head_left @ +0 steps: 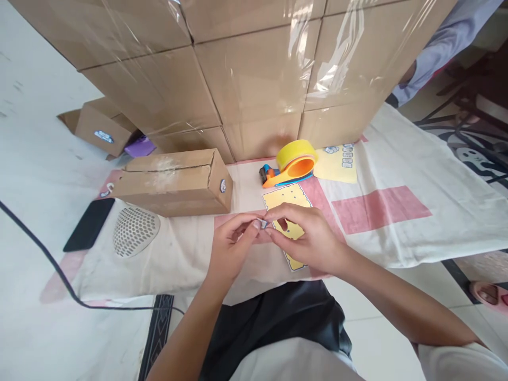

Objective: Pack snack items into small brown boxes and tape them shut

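Head view: left hand and right hand pinch a small sticker.

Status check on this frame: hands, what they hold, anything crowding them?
Left hand and right hand pinch one small sticker together. Yellow sticker sheet lies under them. Tape dispenser and small carton stand clear.

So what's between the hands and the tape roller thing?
In the head view, the yellow sticker sheet lies on the cloth between the hands (left, right) and the orange tape dispenser.
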Demonstrator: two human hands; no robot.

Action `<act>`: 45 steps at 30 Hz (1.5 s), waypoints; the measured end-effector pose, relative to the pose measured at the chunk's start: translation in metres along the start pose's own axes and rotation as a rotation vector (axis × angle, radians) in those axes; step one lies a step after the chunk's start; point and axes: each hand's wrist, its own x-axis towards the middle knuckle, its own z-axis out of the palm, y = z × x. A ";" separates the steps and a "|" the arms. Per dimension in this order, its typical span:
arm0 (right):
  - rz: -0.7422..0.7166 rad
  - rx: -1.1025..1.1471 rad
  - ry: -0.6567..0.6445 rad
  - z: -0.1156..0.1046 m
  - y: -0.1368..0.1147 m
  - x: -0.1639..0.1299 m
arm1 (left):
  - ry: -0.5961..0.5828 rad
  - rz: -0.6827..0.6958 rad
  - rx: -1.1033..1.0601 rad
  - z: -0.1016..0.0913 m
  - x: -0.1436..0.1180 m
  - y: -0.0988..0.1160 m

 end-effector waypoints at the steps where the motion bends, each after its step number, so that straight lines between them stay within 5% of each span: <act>1: 0.014 -0.002 0.009 0.002 -0.002 0.000 | -0.001 0.007 -0.011 -0.002 -0.002 -0.001; 8: 0.134 0.062 0.036 0.014 0.001 0.009 | 0.071 0.085 0.194 -0.009 -0.010 -0.005; 17: 0.407 0.477 -0.011 0.051 0.044 0.070 | 0.311 0.123 0.406 -0.022 -0.006 -0.014; 21: 0.510 0.567 0.037 0.077 0.065 0.093 | 0.580 0.309 0.557 -0.044 0.006 -0.015; 26: 0.594 0.621 -0.069 0.100 0.085 0.110 | 0.889 0.553 0.816 -0.093 0.038 -0.020; 34: 0.421 0.366 -0.035 0.110 0.108 0.104 | 0.737 0.323 0.872 -0.152 0.072 -0.053; 39: 0.114 0.324 -0.163 0.107 0.115 0.111 | 0.725 0.345 0.944 -0.161 0.076 -0.063; 45: 0.094 0.345 -0.238 0.099 0.110 0.116 | 0.735 0.345 0.922 -0.156 0.077 -0.062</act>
